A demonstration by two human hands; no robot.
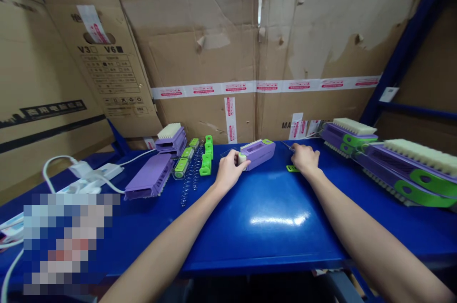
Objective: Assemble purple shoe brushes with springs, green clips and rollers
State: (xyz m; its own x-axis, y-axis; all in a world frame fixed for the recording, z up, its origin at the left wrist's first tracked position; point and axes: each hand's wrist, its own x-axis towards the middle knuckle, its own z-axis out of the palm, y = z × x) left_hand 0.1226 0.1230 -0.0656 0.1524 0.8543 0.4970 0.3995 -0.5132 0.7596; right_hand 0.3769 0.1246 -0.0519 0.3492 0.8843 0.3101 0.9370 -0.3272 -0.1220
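My left hand (230, 168) is closed around the near left end of a purple plastic housing (259, 154), which has slotted vents, a bristled upper edge and a green piece at its far end. The housing lies on its side on the blue table. To its right, my right hand (306, 157) is closed, fingers down at the table, at a thin metal tool (287, 146) whose kind I cannot make out. Beside that hand lies a flat green slotted piece (293, 168). Left of my left hand are green plastic clips (206, 158) and long coil springs (194, 170).
Purple housings (150, 177) and clear-cased green parts (182, 166) lie on the left. Finished-looking purple and green brushes (410, 165) are stacked right. A white power strip (84, 177) with cables sits far left. Cardboard sheets (200, 55) wall the back of the blue table (221, 246).
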